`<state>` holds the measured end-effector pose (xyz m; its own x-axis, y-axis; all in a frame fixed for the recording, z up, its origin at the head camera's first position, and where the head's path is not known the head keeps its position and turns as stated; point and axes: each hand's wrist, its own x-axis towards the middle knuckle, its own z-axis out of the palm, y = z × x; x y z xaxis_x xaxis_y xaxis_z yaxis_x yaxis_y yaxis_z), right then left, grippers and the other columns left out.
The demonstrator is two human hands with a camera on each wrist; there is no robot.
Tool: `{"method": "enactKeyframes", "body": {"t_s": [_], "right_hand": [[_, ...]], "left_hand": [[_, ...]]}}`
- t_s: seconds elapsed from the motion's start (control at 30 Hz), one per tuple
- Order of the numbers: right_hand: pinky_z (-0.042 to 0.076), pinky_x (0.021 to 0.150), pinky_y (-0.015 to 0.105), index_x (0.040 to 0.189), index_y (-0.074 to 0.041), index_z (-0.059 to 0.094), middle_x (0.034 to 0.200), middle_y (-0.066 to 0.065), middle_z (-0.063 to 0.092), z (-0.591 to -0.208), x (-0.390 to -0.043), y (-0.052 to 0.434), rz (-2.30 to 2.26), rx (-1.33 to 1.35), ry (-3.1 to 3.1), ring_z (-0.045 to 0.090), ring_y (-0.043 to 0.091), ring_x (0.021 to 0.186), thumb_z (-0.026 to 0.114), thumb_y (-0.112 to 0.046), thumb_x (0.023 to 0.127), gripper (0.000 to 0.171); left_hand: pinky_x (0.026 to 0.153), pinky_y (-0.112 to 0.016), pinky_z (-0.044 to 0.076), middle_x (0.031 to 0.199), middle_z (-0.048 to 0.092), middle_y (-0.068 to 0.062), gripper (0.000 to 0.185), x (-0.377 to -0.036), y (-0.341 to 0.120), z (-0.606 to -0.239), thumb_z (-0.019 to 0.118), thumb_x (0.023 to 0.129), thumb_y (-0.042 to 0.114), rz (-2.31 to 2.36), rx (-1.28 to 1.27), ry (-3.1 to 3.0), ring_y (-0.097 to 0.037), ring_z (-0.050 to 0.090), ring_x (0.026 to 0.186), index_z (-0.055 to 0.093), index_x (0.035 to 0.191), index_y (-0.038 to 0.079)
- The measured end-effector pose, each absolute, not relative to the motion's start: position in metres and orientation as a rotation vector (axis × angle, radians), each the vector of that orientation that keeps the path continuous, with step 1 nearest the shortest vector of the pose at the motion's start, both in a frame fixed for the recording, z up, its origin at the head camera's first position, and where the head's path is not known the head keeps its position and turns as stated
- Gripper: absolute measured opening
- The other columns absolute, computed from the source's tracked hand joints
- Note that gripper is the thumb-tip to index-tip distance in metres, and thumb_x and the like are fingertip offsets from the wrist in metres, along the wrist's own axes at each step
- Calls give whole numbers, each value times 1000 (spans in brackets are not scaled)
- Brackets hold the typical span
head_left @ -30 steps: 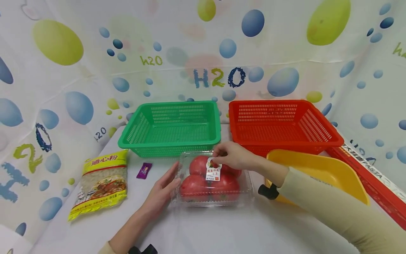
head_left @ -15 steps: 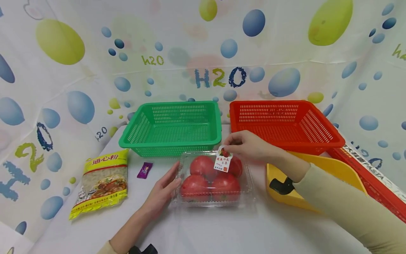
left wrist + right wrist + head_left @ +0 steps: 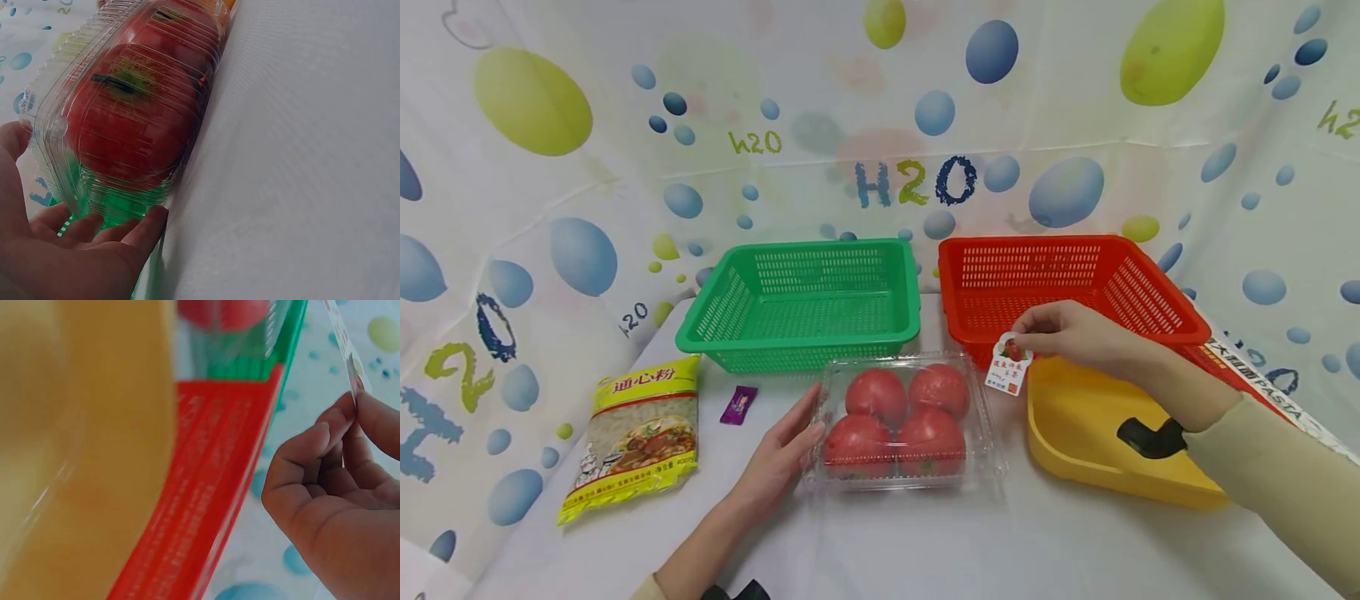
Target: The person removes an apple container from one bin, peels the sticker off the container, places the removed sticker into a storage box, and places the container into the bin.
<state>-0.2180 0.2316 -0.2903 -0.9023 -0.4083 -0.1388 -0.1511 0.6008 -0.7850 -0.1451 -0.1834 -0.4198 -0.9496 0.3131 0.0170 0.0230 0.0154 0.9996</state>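
A clear plastic clamshell box lies on the white table with several red apples inside. At its left side rests my left hand; in the left wrist view the fingers extend under the box's end, the thumb at its upper edge. My right hand pinches a small white label with a fruit picture, between thumb and fingertips. The label hangs right of the box, in front of the red basket. The right wrist view shows the label nearly edge-on.
A green basket stands behind the box. Under my right forearm is a yellow tub, beside a long red pasta box. To the left lie a macaroni bag and a small purple packet.
My right hand has lifted the label off the box's lid and carried it to the right, over beside the yellow tub. The left hand stays at the box's left side.
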Motion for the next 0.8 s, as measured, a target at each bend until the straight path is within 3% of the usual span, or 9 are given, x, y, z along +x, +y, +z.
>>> {"method": "enactKeyframes", "body": {"t_s": [0.17,0.37,0.47,0.7,0.8], "right_hand": [[52,85,33,114,-4,67,104,8,68,-298,-216,266,-1147,-421,2521,56,30,103,67,-26,99,27],[53,89,36,114,-3,66,106,7,67,-314,-215,298,-1059,-379,2485,56,27,104,69,-26,97,30],[53,89,37,114,-2,65,106,8,66,-324,-215,308,-1035,-364,2450,55,27,103,70,-25,96,29],[51,74,32,109,-3,66,99,9,63,-344,-214,320,-999,-347,2357,55,28,92,71,-19,94,22],[52,77,35,110,-2,65,102,9,62,-348,-212,321,-975,-343,2361,56,28,92,71,-16,94,22]], "left_hand": [[114,-54,25,168,15,-11,62,-145,-184,-418,47,106,20,2029,355,2106,-33,6,153,21,162,13],[114,-55,24,167,15,-12,63,-145,-184,-416,48,106,20,2039,365,2115,-35,6,153,22,162,12],[114,-54,25,167,16,-13,62,-146,-183,-416,48,106,20,2039,365,2119,-35,6,153,22,162,11],[114,-54,25,167,15,-13,63,-145,-182,-418,47,106,19,2039,368,2112,-36,6,153,21,162,10],[114,-52,26,167,15,-13,63,-146,-181,-418,47,106,19,2036,355,2107,-35,6,153,21,162,10]]}}
